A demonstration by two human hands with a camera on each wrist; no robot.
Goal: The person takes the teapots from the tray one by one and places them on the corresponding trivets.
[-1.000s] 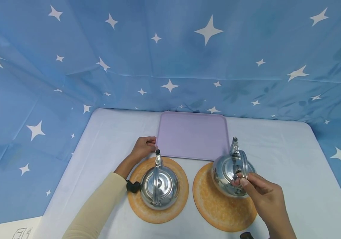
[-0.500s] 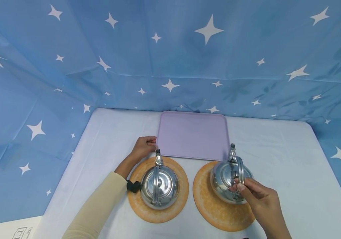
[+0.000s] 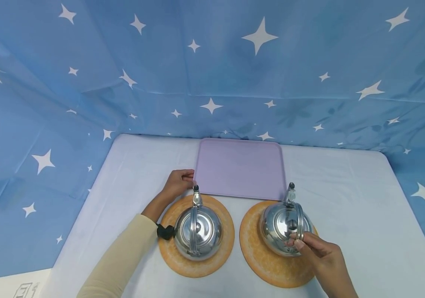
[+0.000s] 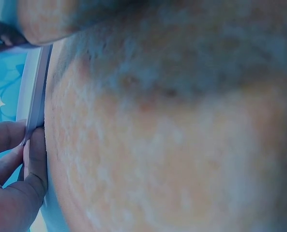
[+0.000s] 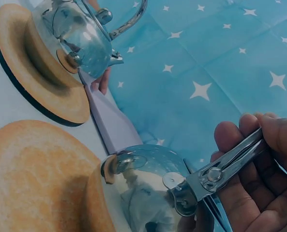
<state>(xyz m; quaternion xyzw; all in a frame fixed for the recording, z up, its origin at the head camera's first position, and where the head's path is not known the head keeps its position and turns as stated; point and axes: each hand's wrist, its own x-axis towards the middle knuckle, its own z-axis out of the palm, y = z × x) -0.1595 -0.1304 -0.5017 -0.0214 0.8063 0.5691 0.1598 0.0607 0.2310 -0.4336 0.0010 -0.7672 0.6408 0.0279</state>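
Observation:
My right hand (image 3: 325, 256) grips the arched handle (image 5: 233, 162) of a shiny steel kettle (image 3: 272, 225). This kettle overlaps the far part of the right orange round mat (image 3: 268, 267), spout pointing away from me. My left hand (image 3: 176, 185) is at the near left corner of a lilac tray (image 3: 240, 169). In the left wrist view, its thumb and fingers pinch the tray's rim (image 4: 34, 92). A second steel kettle (image 3: 210, 234) stands upright on the left orange mat (image 3: 227, 252), handle raised, just to the right of my left forearm.
A white cloth covers the table (image 3: 365, 215). Behind and to the sides hangs a blue curtain (image 3: 309, 54) with white stars. A black band (image 3: 165, 231) on my left wrist sits close against the left kettle. The tray lies just beyond both mats.
My right hand has brought the right kettle a little toward me and slightly left, lower over its mat. The left hand, the tray and the left kettle stay put.

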